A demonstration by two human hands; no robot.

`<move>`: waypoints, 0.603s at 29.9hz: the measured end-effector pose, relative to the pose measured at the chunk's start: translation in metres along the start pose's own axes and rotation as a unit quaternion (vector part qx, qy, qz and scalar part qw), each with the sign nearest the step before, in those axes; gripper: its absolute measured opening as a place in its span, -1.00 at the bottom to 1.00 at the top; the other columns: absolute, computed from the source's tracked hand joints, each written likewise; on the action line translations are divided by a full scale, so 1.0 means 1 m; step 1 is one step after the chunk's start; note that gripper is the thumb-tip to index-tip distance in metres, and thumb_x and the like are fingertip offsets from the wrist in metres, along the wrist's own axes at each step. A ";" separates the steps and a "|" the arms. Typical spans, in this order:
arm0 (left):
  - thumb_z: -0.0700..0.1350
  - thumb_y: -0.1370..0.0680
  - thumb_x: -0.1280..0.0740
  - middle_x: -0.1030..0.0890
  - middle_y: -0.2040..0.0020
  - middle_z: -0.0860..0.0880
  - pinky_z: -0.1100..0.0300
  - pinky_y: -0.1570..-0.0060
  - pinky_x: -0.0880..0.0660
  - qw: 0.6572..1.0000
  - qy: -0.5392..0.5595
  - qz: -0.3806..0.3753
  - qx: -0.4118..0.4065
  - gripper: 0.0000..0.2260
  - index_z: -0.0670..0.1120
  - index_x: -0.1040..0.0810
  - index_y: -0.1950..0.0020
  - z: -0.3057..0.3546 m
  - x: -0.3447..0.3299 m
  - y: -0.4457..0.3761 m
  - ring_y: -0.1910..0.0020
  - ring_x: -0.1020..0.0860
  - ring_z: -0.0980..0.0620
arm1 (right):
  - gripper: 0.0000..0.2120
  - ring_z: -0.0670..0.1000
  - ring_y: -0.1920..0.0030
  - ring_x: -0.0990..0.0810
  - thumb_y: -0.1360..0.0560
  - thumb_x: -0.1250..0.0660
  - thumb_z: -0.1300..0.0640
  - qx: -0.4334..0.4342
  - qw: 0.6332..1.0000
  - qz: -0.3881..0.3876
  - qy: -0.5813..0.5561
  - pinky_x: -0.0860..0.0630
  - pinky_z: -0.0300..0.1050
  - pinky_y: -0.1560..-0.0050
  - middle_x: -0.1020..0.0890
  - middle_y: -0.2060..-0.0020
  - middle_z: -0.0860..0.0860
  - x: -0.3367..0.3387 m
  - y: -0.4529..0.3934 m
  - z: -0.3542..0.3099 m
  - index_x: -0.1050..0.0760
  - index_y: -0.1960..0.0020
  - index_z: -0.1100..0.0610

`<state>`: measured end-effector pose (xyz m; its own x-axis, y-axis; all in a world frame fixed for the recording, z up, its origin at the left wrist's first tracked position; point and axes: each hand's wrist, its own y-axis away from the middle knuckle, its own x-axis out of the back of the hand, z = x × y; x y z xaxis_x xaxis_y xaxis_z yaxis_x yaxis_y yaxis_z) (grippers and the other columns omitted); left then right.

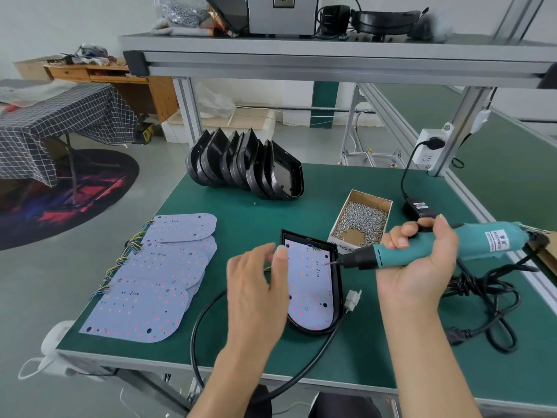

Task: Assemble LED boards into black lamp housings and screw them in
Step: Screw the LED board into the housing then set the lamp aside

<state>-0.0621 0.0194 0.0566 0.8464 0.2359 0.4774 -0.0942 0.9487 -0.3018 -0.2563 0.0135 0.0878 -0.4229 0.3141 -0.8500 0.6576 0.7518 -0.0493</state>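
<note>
A black lamp housing [338,285] lies on the green table with a white LED board [307,285] seated inside it. My right hand [419,267] grips a teal electric screwdriver [437,247], held almost level, its bit tip touching the board near its right edge. My left hand [256,294] hovers over the housing's left side with fingers loosely bent, holding nothing I can see. A stack of loose LED boards [156,279] with coloured wires lies to the left. Several empty black housings [244,164] stand nested at the back.
A cardboard box of screws [361,220] sits just behind the housing. A white connector [352,300] and black cable [199,327] trail from the housing. The screwdriver's cord [488,300] coils at the right, near a power adapter [420,206] and wall socket [429,150].
</note>
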 end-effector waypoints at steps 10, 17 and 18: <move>0.14 -0.57 -0.35 -0.54 -0.02 0.00 0.09 0.03 -0.39 0.965 -0.106 -0.173 0.168 -0.58 -0.10 -0.41 -0.29 -0.004 -0.019 -0.019 -0.03 -0.49 -0.10 | -0.82 0.01 0.46 -0.41 -0.54 -0.42 0.13 0.041 0.993 0.056 0.094 -0.38 -0.16 0.40 -0.51 0.39 0.06 0.005 -0.029 0.023 -0.43 0.13 0.14; -0.03 -0.63 -0.33 -0.52 0.09 -0.08 0.05 0.14 -0.45 0.964 -0.070 -0.186 0.177 -0.74 -0.14 -0.31 -0.11 -0.007 -0.028 -0.019 0.05 -0.56 -0.18 | -0.82 0.05 0.48 -0.40 -0.55 -0.39 0.20 0.064 0.988 0.036 0.138 -0.36 -0.11 0.40 -0.51 0.39 0.08 0.011 -0.034 0.033 -0.42 0.16 0.11; -0.03 -0.63 -0.33 -0.51 0.10 -0.07 0.06 0.15 -0.44 0.965 -0.068 -0.186 0.175 -0.74 -0.13 -0.30 -0.11 -0.007 -0.028 -0.019 0.06 -0.56 -0.18 | -0.83 0.05 0.48 -0.39 -0.54 -0.39 0.20 0.065 0.988 0.034 0.140 -0.35 -0.11 0.39 -0.51 0.39 0.08 0.011 -0.035 0.034 -0.42 0.15 0.12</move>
<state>-0.0806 -0.0068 0.0435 0.7812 -0.1312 0.6104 0.0113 0.9805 0.1963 -0.2631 -0.0286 0.0622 -0.5182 0.5227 -0.6769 0.7571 0.6485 -0.0787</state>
